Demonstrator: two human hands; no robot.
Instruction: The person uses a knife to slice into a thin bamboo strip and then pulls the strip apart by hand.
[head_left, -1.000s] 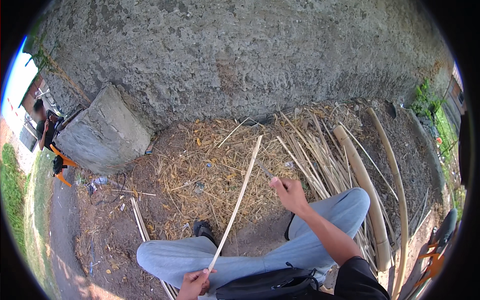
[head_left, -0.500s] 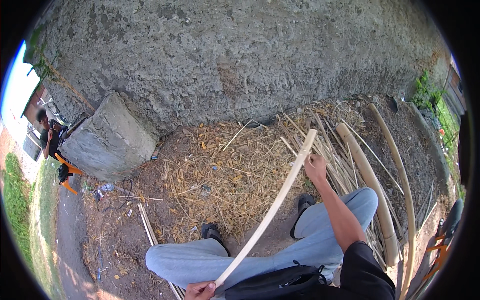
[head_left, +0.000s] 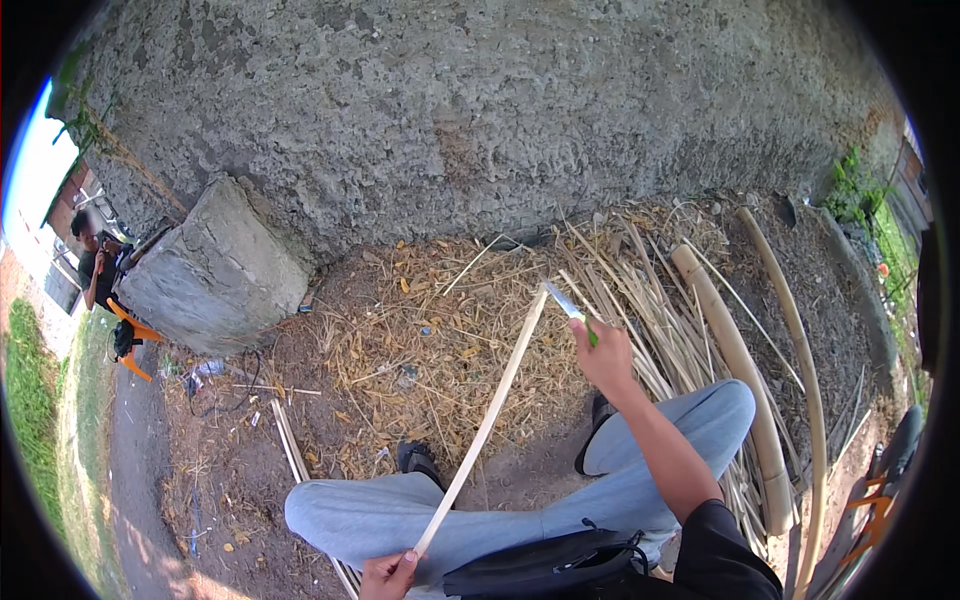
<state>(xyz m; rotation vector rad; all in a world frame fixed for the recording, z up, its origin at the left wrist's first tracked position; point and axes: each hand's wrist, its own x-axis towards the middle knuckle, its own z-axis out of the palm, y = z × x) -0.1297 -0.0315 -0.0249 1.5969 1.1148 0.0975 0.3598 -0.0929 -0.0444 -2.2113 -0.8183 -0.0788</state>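
Observation:
A long pale bamboo strip (head_left: 487, 422) slants up and away across my lap. My left hand (head_left: 388, 577) pinches its near end beside my left thigh. In my right hand (head_left: 606, 362) is a knife (head_left: 566, 303) with a green handle, the fingers wrapped round it. The knife's blade points up and left, its tip close to the strip's far end; whether they touch I cannot tell. Part of the handle is hidden in my fist.
Shavings and dry leaves (head_left: 430, 340) cover the ground before my feet. To the right lie split bamboo strips (head_left: 650, 310), a thick bamboo pole (head_left: 735, 370) and a thinner curved pole (head_left: 795, 340). A concrete block (head_left: 215, 270) stands left by the rough wall (head_left: 480, 120); beyond it is a person (head_left: 97, 262).
The strip's far end has swung left and lower. My right hand has moved left and down from beside the strip, and the knife now shows plainly. My left hand has shifted slightly left.

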